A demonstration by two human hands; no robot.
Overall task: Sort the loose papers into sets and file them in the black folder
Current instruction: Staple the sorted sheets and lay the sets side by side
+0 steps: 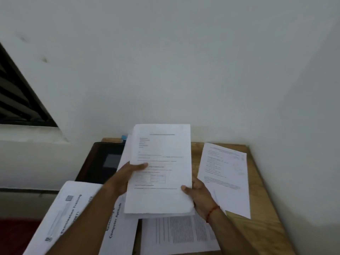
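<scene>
Both hands hold up a stack of white printed papers (161, 153) above the wooden table (257, 208). My left hand (127, 177) grips the stack's left edge, thumb on the top sheet. My right hand (198, 196) grips the lower right corner; a red thread circles that wrist. The black folder (99, 162) lies shut at the table's back left, partly hidden by the stack. Loose papers lie on the table: one sheet (226, 175) at the right, a dense-text sheet (180, 232) under the stack, and large-print sheets (73, 214) at the front left.
White walls close the table in at the back and right. A dark louvred window (20, 100) sits at the left. A small blue object (124, 137) peeks out behind the folder. A red surface (16, 234) shows at the lower left, beyond the table.
</scene>
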